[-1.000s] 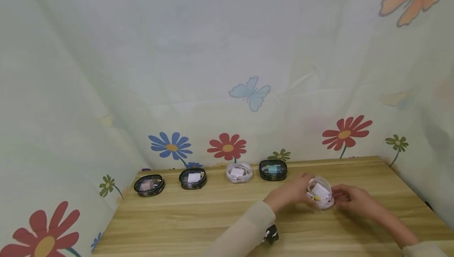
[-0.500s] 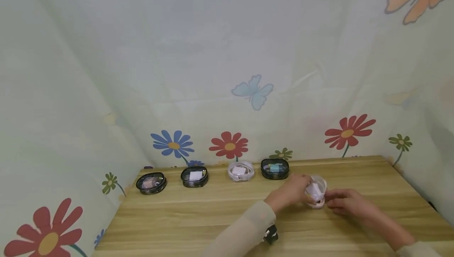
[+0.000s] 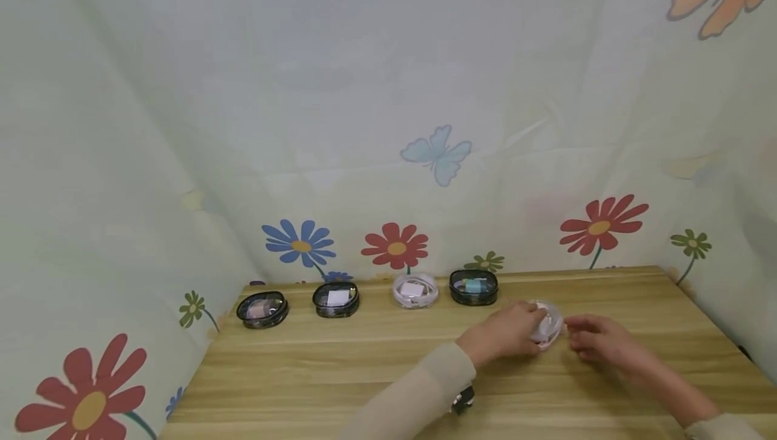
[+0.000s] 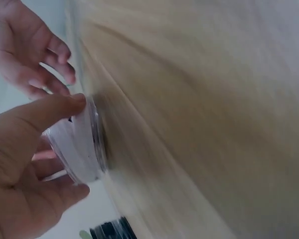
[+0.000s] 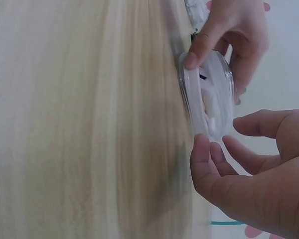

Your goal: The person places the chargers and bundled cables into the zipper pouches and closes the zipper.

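A small oval clear pouch with a white rim (image 3: 551, 325) is at the right part of the table, with white items inside. My left hand (image 3: 500, 333) grips its left side; in the left wrist view, the thumb lies over one face of the pouch (image 4: 82, 144) and fingers curl round the other. In the right wrist view, my right hand (image 5: 261, 174) has loosely bent fingers at the near end of the pouch (image 5: 209, 94). Whether its fingertips touch the rim I cannot tell.
Along the table's back edge stand two dark-rimmed pouches (image 3: 263, 310) (image 3: 336, 299), a white-rimmed pouch (image 3: 415, 291) and a dark-rimmed pouch with a teal item (image 3: 474, 287). The wooden table (image 3: 364, 372) meets a flowered cloth wall (image 3: 340, 123).
The pouch has turned in my left hand and come lower, its white block now mostly covered by the fingers. My right hand has drawn back slightly from it. The view has shifted a little.
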A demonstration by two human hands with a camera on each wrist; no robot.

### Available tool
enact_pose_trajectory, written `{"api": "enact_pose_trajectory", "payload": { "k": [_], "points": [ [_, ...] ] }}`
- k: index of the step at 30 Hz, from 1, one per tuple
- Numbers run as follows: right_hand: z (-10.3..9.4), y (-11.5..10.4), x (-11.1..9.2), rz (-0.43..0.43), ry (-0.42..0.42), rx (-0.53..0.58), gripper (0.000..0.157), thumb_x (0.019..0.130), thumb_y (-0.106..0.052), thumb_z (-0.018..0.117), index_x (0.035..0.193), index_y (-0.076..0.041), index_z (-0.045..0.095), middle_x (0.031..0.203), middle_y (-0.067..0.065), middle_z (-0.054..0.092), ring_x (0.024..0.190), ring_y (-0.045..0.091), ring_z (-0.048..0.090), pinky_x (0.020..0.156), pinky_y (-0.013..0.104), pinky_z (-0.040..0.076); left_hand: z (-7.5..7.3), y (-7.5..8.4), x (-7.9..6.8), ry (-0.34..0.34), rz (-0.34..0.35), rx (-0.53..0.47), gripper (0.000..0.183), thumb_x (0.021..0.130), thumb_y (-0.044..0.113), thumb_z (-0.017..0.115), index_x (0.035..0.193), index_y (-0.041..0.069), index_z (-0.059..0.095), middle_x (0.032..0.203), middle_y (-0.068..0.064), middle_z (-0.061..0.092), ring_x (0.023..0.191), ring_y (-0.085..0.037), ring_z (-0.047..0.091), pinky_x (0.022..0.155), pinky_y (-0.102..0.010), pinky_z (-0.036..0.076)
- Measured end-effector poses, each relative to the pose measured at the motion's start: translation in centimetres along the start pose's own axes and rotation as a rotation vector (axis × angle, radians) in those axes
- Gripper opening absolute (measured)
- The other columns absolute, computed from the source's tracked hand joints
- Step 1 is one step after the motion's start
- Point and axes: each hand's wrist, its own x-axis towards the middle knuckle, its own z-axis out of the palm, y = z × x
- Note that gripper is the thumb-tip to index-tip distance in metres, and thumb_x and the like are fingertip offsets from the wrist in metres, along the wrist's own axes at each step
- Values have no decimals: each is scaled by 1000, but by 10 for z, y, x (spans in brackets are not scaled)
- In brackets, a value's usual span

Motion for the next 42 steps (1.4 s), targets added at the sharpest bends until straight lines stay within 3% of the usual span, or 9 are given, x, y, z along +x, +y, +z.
{"api": "enact_pose_trajectory", "payload": {
  "k": [6,10,12,17,22,28,33,36,42],
  "points": [
    [-3,-4,1,28,50,-36,54,104,-8,48,144,24,31,142,46,42,99,6,67,83,28,60,5,-18,0,25,121,-29,61,94,24,73,151,20,52,152,3,56,135,-6,56,109,-11,43],
    [-3,-3,4,30,88,-109,51,104,-8,50,142,23,37,139,44,47,102,14,68,82,29,61,6,-29,-2,71,129,-54,61,94,8,69,150,27,53,153,7,56,138,-5,54,111,-13,42],
    [-4,-1,7,8,120,-197,46,103,-7,52,138,21,44,136,42,52,103,22,68,79,31,60,6,-32,-2,90,130,-44,57,96,5,66,148,28,56,150,7,58,137,-4,55,111,-14,43],
    [-4,4,15,-107,237,-518,31,96,-4,61,123,11,64,123,33,66,104,41,70,77,40,60,6,-33,2,89,142,2,46,96,20,71,140,24,61,144,4,63,131,-7,60,108,-15,47],
    [3,10,26,-269,335,-758,21,88,-11,75,104,2,75,105,22,73,95,36,69,80,50,58,5,-30,6,84,151,47,38,96,26,73,132,22,64,132,6,69,114,-6,67,95,-16,53],
    [10,13,34,-381,380,-876,16,82,-15,84,88,-4,75,93,11,72,89,31,68,79,49,57,5,-29,9,97,181,80,34,98,25,70,131,23,63,121,8,72,100,-5,70,82,-15,55],
    [10,13,37,-447,424,-944,10,81,-11,84,81,-7,75,89,10,73,84,28,69,73,45,57,3,-30,9,50,190,121,49,101,24,66,148,28,52,145,8,62,118,-8,68,93,-16,54],
    [10,12,38,-441,416,-959,7,85,-9,79,82,-6,74,92,13,72,86,31,69,77,49,57,2,-30,9,4,193,155,57,103,26,63,156,31,43,158,11,49,130,-7,61,99,-16,52],
    [13,6,37,-367,356,-968,9,90,-10,70,83,-4,72,101,21,68,100,40,64,94,63,46,4,-28,8,1,188,232,56,105,29,58,157,34,40,162,15,43,139,-4,53,91,-14,55]
  ]
}}
